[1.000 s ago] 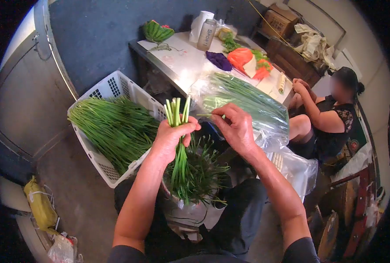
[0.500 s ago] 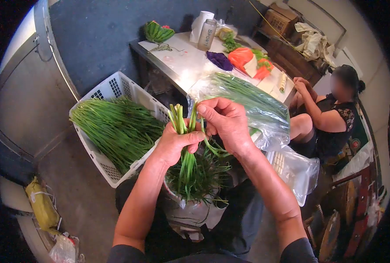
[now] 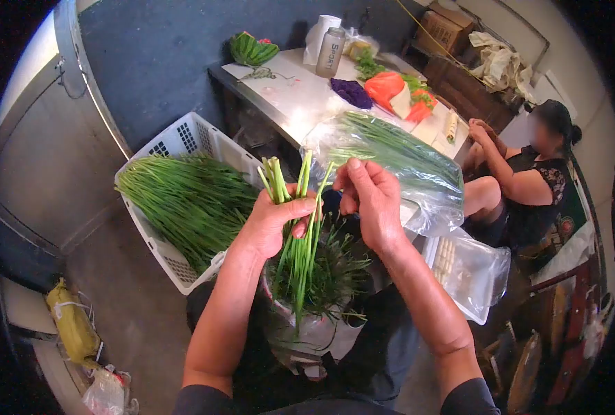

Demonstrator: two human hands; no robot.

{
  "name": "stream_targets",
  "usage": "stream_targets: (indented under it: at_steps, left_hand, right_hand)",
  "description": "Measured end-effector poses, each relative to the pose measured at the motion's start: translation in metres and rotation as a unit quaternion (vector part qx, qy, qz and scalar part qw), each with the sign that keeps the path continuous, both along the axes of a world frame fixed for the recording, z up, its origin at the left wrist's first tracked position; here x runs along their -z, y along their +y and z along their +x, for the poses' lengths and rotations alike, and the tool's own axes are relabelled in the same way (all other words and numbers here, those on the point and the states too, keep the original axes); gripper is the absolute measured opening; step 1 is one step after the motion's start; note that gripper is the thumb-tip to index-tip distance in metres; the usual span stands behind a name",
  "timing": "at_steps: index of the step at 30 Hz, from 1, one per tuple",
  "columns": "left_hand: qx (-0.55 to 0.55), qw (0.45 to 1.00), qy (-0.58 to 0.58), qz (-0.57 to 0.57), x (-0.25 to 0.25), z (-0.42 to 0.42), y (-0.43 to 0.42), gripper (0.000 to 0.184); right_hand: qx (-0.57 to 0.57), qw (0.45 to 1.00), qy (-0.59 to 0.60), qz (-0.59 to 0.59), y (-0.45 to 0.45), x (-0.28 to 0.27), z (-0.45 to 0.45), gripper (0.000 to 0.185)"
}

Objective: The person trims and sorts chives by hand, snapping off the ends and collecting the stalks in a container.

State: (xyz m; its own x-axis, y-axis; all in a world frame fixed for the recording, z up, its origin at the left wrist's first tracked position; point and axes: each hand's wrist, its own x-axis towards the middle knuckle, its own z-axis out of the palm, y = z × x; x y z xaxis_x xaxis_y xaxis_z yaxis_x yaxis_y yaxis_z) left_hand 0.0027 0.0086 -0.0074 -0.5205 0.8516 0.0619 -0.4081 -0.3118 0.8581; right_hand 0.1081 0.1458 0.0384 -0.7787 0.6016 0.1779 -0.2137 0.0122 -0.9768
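Observation:
My left hand (image 3: 276,214) is wrapped round a small bunch of garlic chives (image 3: 304,259), pale cut ends up and green leaves hanging down. One stalk leans out to the right of the others, its lower part within the same grip. Just right of that stalk is my right hand (image 3: 369,200), thumb raised and fingers loosely curled, with nothing visible in it. Beneath both hands, a round container (image 3: 273,294) between my knees holds dark, thin green scraps (image 3: 335,270). A large pile of garlic chives (image 3: 183,200) fills the white plastic crate (image 3: 176,273) on the left.
A clear bag of long green stalks (image 3: 397,159) lies at the front of the table (image 3: 290,86). Behind it are a bottle (image 3: 330,52), a cut watermelon (image 3: 252,50) and orange bags (image 3: 388,90). A white tray (image 3: 459,270) stands at right, near a seated person (image 3: 522,173).
My right hand has come away from the bunch, moving slightly right and down. The stalk that was bent at its fingers now stands straight in my left hand. The view has shifted slightly.

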Motion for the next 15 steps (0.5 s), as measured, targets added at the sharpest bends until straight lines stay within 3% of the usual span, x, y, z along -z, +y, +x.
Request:
stream_targets:
  at_steps: [8,15]
  left_hand:
    - [-0.018,1.0,0.006,-0.017,0.004,0.0,0.005,0.016]
    - [-0.018,0.998,0.019,-0.05,0.005,0.005,0.009,0.014]
  right_hand:
    - [-0.074,0.992,-0.059,0.087,-0.009,0.02,0.019,0.017]
    - [0.008,0.973,-0.078,0.216,-0.001,0.043,0.023,0.014]
